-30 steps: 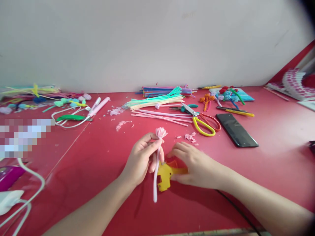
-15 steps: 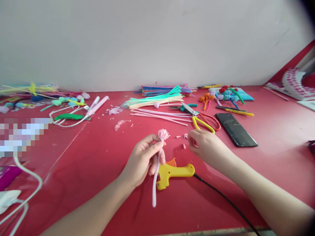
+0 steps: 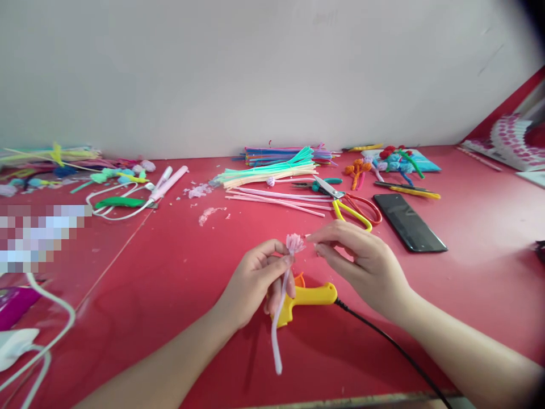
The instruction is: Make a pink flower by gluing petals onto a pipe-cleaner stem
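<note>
My left hand (image 3: 266,278) pinches a pale pink pipe-cleaner stem (image 3: 277,335) just below its fluffy pink flower head (image 3: 294,243). The stem hangs down, slightly tilted, toward the table's front. Just right of the flower head is my right hand (image 3: 357,255), its thumb and index finger apart and no object visible between them. Beneath the stem and the left fingers lies a yellow glue gun (image 3: 315,295) with an orange trigger; its front part is hidden by the hand and stem.
Scissors (image 3: 353,207), pliers and a black phone (image 3: 410,223) lie beyond my right hand. Pipe-cleaner bundles (image 3: 272,170) are near the wall. At the left are a pink tool (image 3: 170,183) with a white cable and colourful craft pieces. A black cord (image 3: 387,338) runs toward the front edge.
My right hand has moved left toward the flower head, and its fingers have spread. My left hand has shifted slightly right and down with the stem.
</note>
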Demonstrator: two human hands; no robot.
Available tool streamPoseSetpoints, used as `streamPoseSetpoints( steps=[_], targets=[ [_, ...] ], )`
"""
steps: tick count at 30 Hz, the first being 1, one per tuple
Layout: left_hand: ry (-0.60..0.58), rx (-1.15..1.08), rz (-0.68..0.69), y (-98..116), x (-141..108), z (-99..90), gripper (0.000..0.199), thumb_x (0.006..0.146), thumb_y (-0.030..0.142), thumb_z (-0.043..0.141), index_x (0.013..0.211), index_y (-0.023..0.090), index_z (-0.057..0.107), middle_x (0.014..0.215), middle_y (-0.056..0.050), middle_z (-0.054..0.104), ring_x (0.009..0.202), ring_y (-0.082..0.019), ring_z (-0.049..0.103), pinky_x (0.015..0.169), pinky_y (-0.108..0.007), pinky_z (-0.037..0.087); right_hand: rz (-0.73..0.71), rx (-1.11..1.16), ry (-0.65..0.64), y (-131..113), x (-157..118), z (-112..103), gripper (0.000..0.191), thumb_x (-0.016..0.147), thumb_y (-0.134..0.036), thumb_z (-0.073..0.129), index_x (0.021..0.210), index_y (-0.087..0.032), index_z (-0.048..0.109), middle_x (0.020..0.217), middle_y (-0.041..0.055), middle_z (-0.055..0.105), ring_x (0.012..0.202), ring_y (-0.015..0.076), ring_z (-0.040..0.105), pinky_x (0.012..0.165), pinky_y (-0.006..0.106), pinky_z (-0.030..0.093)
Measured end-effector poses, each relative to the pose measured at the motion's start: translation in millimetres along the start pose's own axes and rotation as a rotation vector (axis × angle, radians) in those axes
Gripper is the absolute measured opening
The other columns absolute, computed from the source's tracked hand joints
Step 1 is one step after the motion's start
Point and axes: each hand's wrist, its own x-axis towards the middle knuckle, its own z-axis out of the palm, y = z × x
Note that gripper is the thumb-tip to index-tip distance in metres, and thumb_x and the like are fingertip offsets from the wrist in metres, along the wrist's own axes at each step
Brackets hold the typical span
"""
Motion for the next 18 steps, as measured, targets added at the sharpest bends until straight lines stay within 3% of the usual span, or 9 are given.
streamPoseSetpoints(
  steps=[6,12,18],
  targets=[
    [-0.028,0.018,-0.002,-1.0,0.1,-0.5,0.014,0.088,0.032,0.05,0.084,0.018,0.049,0.053,0.0,0.064,0.025,-0.004,0.039,0.029,-0.013,0.03,0.107,0.1,0.052,-0.2,-2.8,2.2,0.007,0.085,-0.017,0.058,0.086,-0.02,0.064,0.076,-0.001,0.067,0.068,0.0116,0.061,0.066,0.023,0.049],
    [-0.034,0.048,0.008,-0.5,-0.8,1.3,0.015,0.089,0.03,0.05,0.081,0.018,0.048,0.053,0.001,0.064,0.025,-0.005,0.04,0.029,-0.014,0.031,0.003,0.025,0.008,0.0,-1.0,2.3,0.011,0.087,-0.017,0.056,0.087,-0.02,0.066,0.082,0.002,0.065,0.075,0.0134,0.061,0.068,0.026,0.048],
    [-0.046,0.033,0.005,-0.2,-1.2,2.9,0.015,0.089,0.031,0.051,0.081,0.018,0.049,0.052,0.0,0.065,0.025,-0.005,0.041,0.028,-0.013,0.031,0.101,0.087,0.007,-0.9,1.0,7.1,0.006,0.083,-0.019,0.062,0.078,-0.019,0.065,0.077,0.0008,0.062,0.068,0.0123,0.056,0.059,0.025,0.043]
  ],
)
